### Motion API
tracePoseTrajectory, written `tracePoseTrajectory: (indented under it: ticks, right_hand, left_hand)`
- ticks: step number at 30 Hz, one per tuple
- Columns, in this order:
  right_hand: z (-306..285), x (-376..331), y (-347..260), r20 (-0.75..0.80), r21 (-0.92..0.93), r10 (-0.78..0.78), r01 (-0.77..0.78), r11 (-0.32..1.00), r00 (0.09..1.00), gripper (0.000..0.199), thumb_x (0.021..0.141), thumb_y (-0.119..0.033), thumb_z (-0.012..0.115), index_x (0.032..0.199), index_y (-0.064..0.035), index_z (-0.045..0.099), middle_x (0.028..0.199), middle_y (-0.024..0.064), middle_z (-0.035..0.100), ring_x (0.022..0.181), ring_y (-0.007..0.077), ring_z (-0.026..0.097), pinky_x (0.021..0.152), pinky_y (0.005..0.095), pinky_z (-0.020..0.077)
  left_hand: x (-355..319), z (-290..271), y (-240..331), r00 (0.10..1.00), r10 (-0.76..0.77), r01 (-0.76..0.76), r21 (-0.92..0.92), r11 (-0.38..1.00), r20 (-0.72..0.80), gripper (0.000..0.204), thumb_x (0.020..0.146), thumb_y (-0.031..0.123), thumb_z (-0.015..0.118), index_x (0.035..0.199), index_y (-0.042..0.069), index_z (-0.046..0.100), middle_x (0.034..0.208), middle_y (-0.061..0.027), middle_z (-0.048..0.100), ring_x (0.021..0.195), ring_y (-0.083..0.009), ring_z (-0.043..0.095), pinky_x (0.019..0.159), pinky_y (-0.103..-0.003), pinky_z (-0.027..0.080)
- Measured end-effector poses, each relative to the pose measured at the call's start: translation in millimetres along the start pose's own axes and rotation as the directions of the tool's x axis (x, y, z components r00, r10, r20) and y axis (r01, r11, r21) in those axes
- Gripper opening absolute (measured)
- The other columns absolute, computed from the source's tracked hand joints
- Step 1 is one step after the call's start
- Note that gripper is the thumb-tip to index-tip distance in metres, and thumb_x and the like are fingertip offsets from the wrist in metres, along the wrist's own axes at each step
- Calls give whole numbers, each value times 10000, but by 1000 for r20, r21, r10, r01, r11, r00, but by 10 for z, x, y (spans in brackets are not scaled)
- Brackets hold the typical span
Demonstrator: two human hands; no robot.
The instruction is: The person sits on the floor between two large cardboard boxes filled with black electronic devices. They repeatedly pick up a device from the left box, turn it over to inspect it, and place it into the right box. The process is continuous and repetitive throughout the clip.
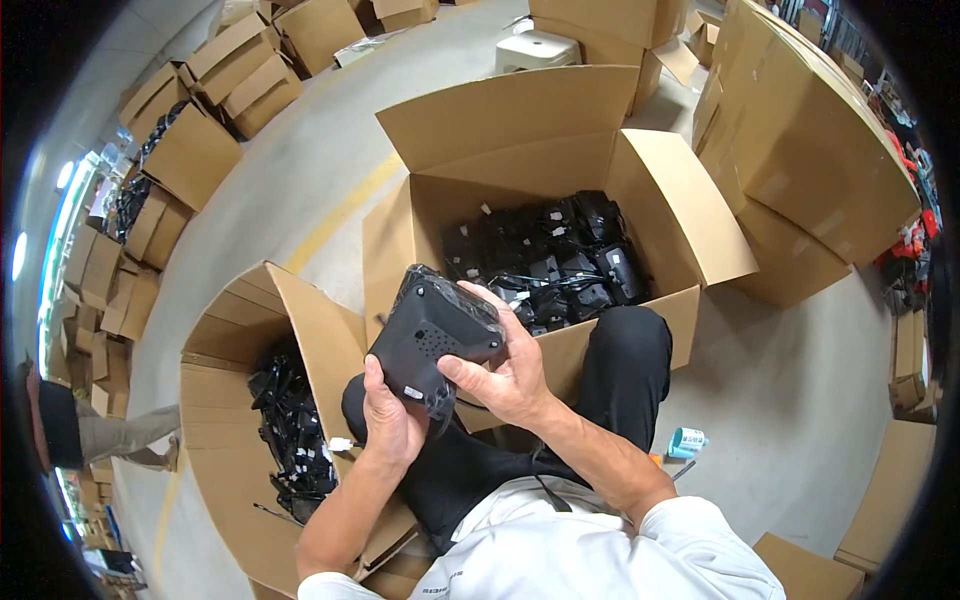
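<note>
Between my two hands is a black plastic housing (420,335) with small round holes in its face and clear plastic film around its edges. My left hand (392,415) grips its lower left side, the thumb along the edge. My right hand (505,370) holds the right side, thumb on the front face and fingers behind. A short cable with a white connector (341,444) shows below, beside my left wrist. Beyond my knees, a large open carton (510,130) holds several rows of black units (560,250) with cables and white connectors.
At my left an open carton (215,400) contains a tangle of black parts (297,430). Tall cartons (800,150) stand at the far right, and a white stool (538,50) behind. A teal bottle (687,443) lies on the floor at right. Another person's leg (130,437) appears far left.
</note>
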State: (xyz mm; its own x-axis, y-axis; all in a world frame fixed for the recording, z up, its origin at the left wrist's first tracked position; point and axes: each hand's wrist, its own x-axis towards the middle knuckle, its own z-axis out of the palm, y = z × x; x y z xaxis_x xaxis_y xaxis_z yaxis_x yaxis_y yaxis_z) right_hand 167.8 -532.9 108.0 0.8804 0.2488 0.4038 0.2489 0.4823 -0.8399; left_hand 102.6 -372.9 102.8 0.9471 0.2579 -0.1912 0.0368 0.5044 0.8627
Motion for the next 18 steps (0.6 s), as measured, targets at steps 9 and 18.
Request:
tracePoseTrajectory:
  ticks: [9, 18]
  right_hand:
    - [-137, 518, -394, 258, -266, -164, 234, 935, 952, 868, 828, -382, 863, 1443, 62, 439, 1317, 239, 598, 1240, 317, 597, 1060, 382, 464]
    - [-1191, 1582, -377, 376, -215, 706, -685, 696, 600, 447, 888, -233, 796, 1212, 21, 622, 838, 48, 687, 582, 70, 556, 534, 211, 454]
  left_hand:
    - [258, 302, 794, 902, 149, -339, 452, 825, 404, 768, 715, 159, 931, 1360, -25, 557, 1258, -101, 671, 1129, -209, 664, 990, -371, 544]
    - [1572, 1110, 684, 936, 302, -344, 296, 891, 180, 458, 946, 342, 761, 1152, -52, 649, 1008, -97, 729, 866, -162, 718, 803, -287, 594]
